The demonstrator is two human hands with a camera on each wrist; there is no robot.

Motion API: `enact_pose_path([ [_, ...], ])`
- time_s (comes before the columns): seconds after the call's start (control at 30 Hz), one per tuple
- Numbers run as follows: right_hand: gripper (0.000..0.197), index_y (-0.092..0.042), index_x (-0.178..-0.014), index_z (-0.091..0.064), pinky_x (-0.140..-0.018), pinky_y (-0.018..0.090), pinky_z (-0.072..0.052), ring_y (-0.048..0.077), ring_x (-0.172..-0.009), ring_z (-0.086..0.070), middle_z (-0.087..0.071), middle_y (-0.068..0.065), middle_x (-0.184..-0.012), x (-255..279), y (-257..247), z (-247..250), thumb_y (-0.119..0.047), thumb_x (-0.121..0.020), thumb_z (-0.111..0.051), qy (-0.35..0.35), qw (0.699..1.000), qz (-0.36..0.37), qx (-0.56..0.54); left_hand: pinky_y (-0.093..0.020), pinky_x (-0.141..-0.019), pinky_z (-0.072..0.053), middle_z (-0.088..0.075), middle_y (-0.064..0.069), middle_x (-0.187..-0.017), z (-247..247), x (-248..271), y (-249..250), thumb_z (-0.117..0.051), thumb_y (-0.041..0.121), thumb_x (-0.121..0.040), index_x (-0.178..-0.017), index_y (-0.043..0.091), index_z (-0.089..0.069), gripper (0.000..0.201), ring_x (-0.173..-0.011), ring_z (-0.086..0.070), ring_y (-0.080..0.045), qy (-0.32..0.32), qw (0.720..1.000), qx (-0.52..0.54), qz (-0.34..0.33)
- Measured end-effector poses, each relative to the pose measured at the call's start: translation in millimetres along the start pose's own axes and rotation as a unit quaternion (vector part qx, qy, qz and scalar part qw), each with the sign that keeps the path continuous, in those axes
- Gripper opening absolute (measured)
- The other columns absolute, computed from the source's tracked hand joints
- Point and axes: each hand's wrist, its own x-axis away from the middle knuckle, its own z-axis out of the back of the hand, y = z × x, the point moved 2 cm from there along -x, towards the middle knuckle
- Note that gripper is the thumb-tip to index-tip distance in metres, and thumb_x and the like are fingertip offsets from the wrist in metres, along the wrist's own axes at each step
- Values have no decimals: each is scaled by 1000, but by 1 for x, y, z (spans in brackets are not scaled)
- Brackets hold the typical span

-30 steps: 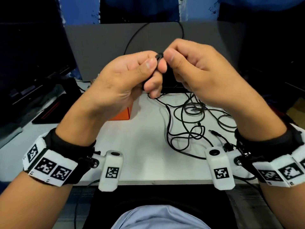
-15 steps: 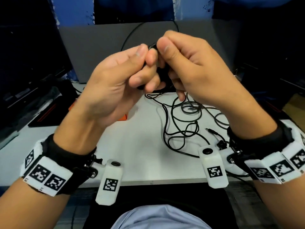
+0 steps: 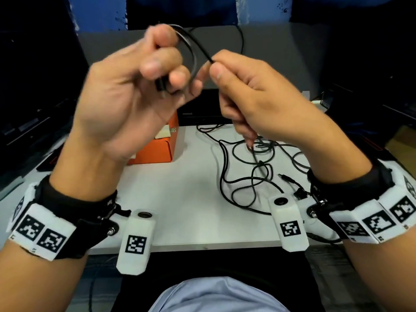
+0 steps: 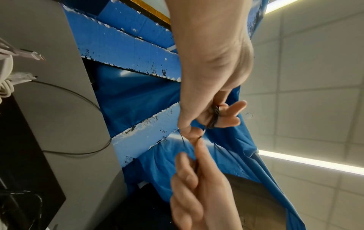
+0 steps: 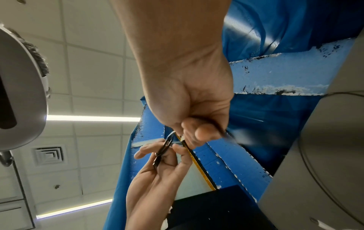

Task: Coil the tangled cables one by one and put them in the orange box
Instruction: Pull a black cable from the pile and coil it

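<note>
**Black cable held between two raised hands**

Black cable [image 3: 191,48] is held up above the tabletop [image 3: 186,199], with a small loop of it in the left hand [image 3: 126,91]. The grip of this hand is closed on the loop: the fingers are curled around it, and a dark plug end shows between them. The right hand [image 3: 254,91], at 3 o'clock from the left one, pinches the same cable between thumb and forefinger, so its grip is also closed on the cable. From this pinch the cable goes down through the right hand to the tabletop.

A tangle of black cables [image 3: 252,172] lies on the white tabletop at 5 o'clock from the hands, with one free plug [image 3: 287,177] at its near right side. The orange box [image 3: 157,147] stands on the tabletop at 9 o'clock from the tangle, partly hidden behind the left hand. Something pale lies in it. Both wrists carry white bands with black square marks.
</note>
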Motion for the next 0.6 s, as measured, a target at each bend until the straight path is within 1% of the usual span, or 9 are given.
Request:
enact_pose_path([
  [0.03, 28, -9, -122, -56, -36, 33, -44, 9, -39, -39, -43, -2, -60, 1, 3, -2, -26, -113, -36, -28, 999, -20, 16, -31, -93, -44, -58, 10, -71, 4, 0, 2, -21, 16, -112, -97, 21, -58, 40, -72, -59, -5, 29, 999, 25, -15],
  [0.1, 28, -11, -126, -56, -38, 18, -39, 5, -40, -47, -51, -13, -56, 2, 8, -11, -28, -113, -37, -92, 992, -51, 71, -25, -84, -41, -69, 15, -87, 10, -2, 3, -27, 22, -113, -95, 24, -72, 49, -77, -60, 0, 87, 994, 30, -53],
  [0.2, 28, -25, -93, -55, -53, 21, -41, 3, -56, -54, -53, -9, -63, 6, 10, -30, -36, -112, -38, -190, 970, -40, 149, -23, -81, -44, -75, 10, -107, 14, -6, -2, -29, 23, -113, -109, 18, -75, 47, -89, -65, -4, 152, 974, -110, -124],
  [0.27, 36, -26, -77, -48, -60, 21, -42, 4, -63, -54, -54, -8, -67, 7, 7, -35, -36, -111, -40, -210, 967, -18, 143, -27, -86, -50, -77, 2, -109, 15, -8, -6, -31, 19, -113, -124, 6, -63, 36, -94, -70, -15, 175, 930, -282, -159],
  [0.37, 33, -27, -81, -65, -57, 12, -37, 1, -56, -48, -50, -15, -61, 9, -2, -27, -29, -109, -49, -197, 978, 15, 67, -31, -83, -55, -78, 2, -104, 16, -9, -12, -35, 20, -112, -127, 8, -57, 29, -87, -73, -19, 179, 855, -462, -150],
  [0.43, 31, 2, -98, -71, -52, 10, -34, 2, -50, -42, -44, -13, -58, 12, -7, -16, -23, -108, -54, -176, 984, 27, 29, -34, -81, -56, -77, 8, -97, 16, -8, -14, -37, 23, -112, -125, 16, -58, 26, -80, -71, -15, 162, 822, -527, -143],
  [0.47, 31, 8, -100, -69, -51, 8, -35, 0, -48, -43, -45, -17, -54, 12, -10, -9, -18, -108, -53, -150, 988, 40, 13, -34, -79, -56, -76, 11, -91, 16, -7, -14, -38, 24, -111, -123, 19, -59, 25, -77, -69, -13, 140, 815, -547, -130],
  [0.53, 27, 6, -95, -68, -51, 5, -37, -4, -47, -49, -49, -23, -49, 12, -11, 3, -7, -108, -49, -68, 995, 67, -24, -37, -71, -52, -70, 9, -75, 12, -5, -12, -39, 24, -112, -109, 29, -64, 26, -69, -60, -15, 67, 824, -556, -87],
  [0.6, 28, -3, -90, -67, -50, 9, -33, 0, -45, -44, -49, -19, -49, 8, -8, 11, -13, -109, -49, 30, 996, 69, -42, -43, -65, -42, -64, 0, -67, 6, -2, -10, -36, 21, -112, -100, 31, -67, 35, -63, -49, -29, -6, 863, -503, -45],
])
